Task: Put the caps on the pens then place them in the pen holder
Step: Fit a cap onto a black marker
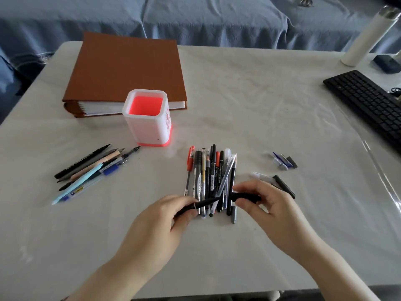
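The left hand (165, 218) is pinching a black pen (206, 203) by its barrel, with the tip aiming across at the black cap (245, 196). The right hand (267, 205) is gripping that cap between thumb and curled fingers. Tip and cap mouth are sitting just apart, both hovering over the near ends of the pile of pens (211, 172). To seat it well, I judge both should be lining up on one axis, with the cap sliding straight on, not angled. The pen holder (145, 129) is standing beyond the left grip, past the pile, showing nothing inside.
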`<move>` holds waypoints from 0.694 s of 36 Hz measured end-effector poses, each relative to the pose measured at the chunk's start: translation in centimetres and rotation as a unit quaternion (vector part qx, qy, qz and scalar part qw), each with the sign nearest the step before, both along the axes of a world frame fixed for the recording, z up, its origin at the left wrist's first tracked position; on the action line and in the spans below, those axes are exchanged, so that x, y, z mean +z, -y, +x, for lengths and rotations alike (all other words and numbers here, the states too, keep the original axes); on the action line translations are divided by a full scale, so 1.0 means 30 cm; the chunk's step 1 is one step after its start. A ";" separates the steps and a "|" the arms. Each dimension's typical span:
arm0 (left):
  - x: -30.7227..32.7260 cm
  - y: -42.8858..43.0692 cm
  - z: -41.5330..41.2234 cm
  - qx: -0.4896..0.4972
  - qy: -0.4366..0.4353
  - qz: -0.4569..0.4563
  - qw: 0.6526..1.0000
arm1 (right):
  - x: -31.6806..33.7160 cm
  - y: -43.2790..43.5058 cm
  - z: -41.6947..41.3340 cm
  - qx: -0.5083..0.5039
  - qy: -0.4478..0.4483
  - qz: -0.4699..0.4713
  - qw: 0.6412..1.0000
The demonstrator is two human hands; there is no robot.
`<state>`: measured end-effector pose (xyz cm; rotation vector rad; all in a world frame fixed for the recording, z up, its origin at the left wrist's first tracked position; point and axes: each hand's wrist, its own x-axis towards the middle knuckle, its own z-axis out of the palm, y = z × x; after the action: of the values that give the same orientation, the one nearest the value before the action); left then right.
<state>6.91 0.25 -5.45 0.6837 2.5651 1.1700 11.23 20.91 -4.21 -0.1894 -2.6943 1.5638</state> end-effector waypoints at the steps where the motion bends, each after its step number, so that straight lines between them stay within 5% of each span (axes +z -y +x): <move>1: 0.001 0.001 -0.001 -0.002 -0.004 0.003 1.000 | 0.005 0.001 0.000 0.002 0.001 0.005 1.000; 25: 0.010 -0.005 0.016 -0.058 -0.095 0.015 0.994 | 0.005 0.085 -0.010 0.089 -0.040 0.020 0.995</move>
<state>7.39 0.40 -5.15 0.9803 2.6231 1.1583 10.94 18.35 -4.05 0.1162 -2.7435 1.5217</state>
